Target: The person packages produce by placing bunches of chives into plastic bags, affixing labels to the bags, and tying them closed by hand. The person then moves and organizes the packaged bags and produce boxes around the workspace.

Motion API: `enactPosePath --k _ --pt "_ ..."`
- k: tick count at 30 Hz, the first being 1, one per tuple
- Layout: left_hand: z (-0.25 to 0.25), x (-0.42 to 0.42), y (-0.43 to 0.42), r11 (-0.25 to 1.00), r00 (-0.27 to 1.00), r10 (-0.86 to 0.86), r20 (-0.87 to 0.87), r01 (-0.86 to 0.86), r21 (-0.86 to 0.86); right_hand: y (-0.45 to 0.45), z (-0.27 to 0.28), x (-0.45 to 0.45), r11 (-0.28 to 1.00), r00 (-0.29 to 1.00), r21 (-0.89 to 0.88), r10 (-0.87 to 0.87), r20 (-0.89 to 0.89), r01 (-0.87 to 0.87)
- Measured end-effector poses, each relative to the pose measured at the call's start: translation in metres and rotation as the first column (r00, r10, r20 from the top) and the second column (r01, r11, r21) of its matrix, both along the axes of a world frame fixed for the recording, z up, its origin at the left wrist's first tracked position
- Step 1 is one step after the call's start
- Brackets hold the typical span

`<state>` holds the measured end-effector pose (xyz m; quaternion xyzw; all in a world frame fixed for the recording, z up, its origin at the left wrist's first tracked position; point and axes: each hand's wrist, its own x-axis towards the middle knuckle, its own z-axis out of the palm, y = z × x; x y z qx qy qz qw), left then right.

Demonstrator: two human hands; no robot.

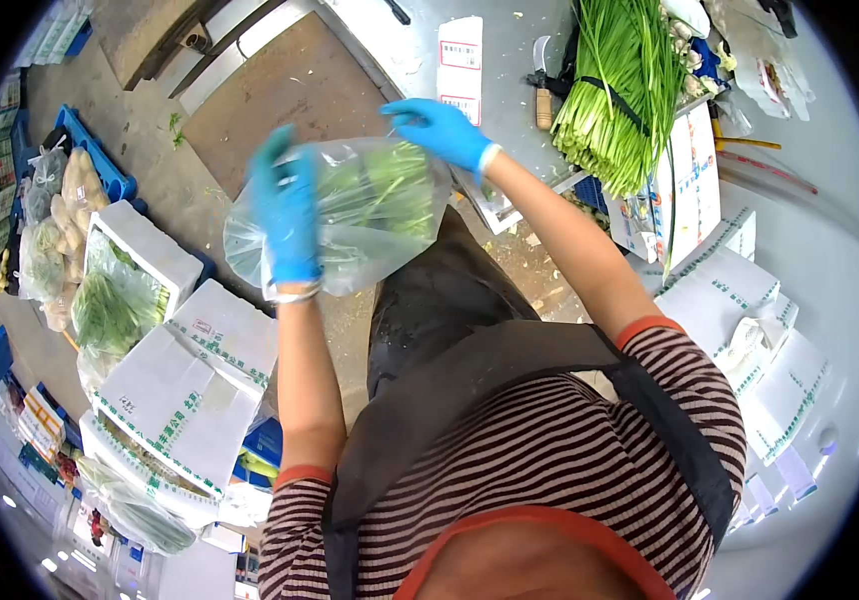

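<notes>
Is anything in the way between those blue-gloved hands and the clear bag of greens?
Nothing visible, beyond the gloves themselves. The left hand, blurred, overlaps the left side of the bag; the right hand is by its upper right edge, though whether it touches is unclear.

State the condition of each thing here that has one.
Plastic bag: greens inside; sealed or not, unclear
Left hand: gloved, blurred, at the bag
Right hand: gloved, at the bag's edge
Leafy bundle: tied with dark band
Knife: lying down, blade bare
Foam box: open, bagged greens inside
Apron: worn
</notes>
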<state>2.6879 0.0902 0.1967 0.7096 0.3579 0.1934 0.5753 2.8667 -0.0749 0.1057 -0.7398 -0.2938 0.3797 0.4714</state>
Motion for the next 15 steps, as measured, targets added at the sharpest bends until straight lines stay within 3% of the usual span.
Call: enactPosePath --k 2,3,5,6,7,11,14,15 --pt "-0.008 0.062 -0.045 0.944 0.979 -0.176 -0.101 0.139 -0.299 -0.042 -0.018 0.016 0.964 0.968 -0.093 -0.249 -0.006 0.248" --pt "-0.047 0.091 -0.061 0.956 0.979 -0.184 -0.090 0.157 -0.246 -0.062 -0.042 0.026 0.936 0.935 0.005 -0.352 -0.041 0.352" --pt "-0.086 0.145 -0.088 0.951 0.970 -0.175 -0.168 0.122 -0.285 -0.081 -0.052 0.041 0.897 0.897 0.028 -0.441 -0.020 0.441" --pt "-0.097 0.166 -0.094 0.988 0.945 -0.156 -0.286 0.147 -0.055 -0.086 -0.057 0.047 0.875 0.876 0.039 -0.483 -0.011 0.483" --pt "-0.111 0.185 -0.096 0.984 0.906 -0.158 -0.393 0.179 0.018 -0.088 -0.056 0.055 0.872 0.873 0.045 -0.488 -0.020 0.488" --pt "-0.146 0.222 -0.099 0.981 0.801 -0.129 -0.585 0.191 0.046 -0.069 -0.040 0.084 0.888 0.776 0.053 -0.427 0.464 0.456" --pt "-0.158 0.220 -0.090 0.941 0.885 -0.332 -0.326 0.285 -0.184 -0.064 -0.030 0.106 0.962 0.658 -0.073 -0.125 0.743 0.265" --pt "-0.161 0.217 -0.094 0.951 0.914 -0.307 -0.263 0.283 -0.128 -0.060 -0.036 0.111 0.966 0.615 -0.047 -0.124 0.779 0.254"
